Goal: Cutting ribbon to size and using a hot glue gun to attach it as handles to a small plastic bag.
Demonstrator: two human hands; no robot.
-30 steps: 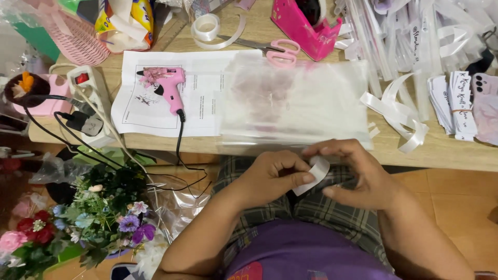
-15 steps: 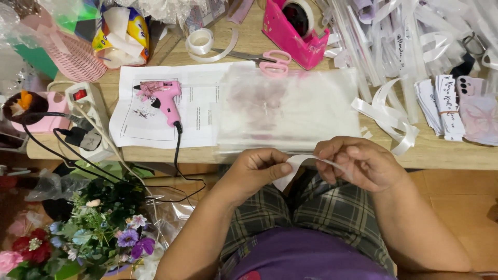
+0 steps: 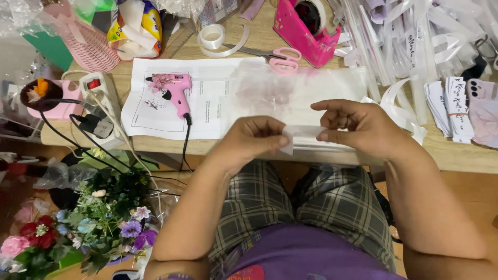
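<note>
A short strip of white ribbon (image 3: 301, 134) is stretched flat between my two hands over the table's front edge. My left hand (image 3: 257, 139) pinches its left end between thumb and fingers. Its right end is pinched by my right hand (image 3: 358, 127), with the index finger raised above it. Behind the hands a clear plastic sheet (image 3: 298, 91) lies on the wooden table (image 3: 456, 150). A pink glue gun (image 3: 176, 93) rests on a white printed sheet (image 3: 148, 111) to the left.
Pink-handled scissors (image 3: 280, 57), a tape roll (image 3: 212, 37) and a pink tape dispenser (image 3: 306, 26) lie at the back. Ribbon strips and clear bags (image 3: 415, 46) crowd the right side. A power strip (image 3: 101, 98) sits left. Artificial flowers (image 3: 93, 223) stand on the floor.
My hands have risen from my lap to the table's edge and moved apart, pulling the ribbon from a bunched piece into a straight strip.
</note>
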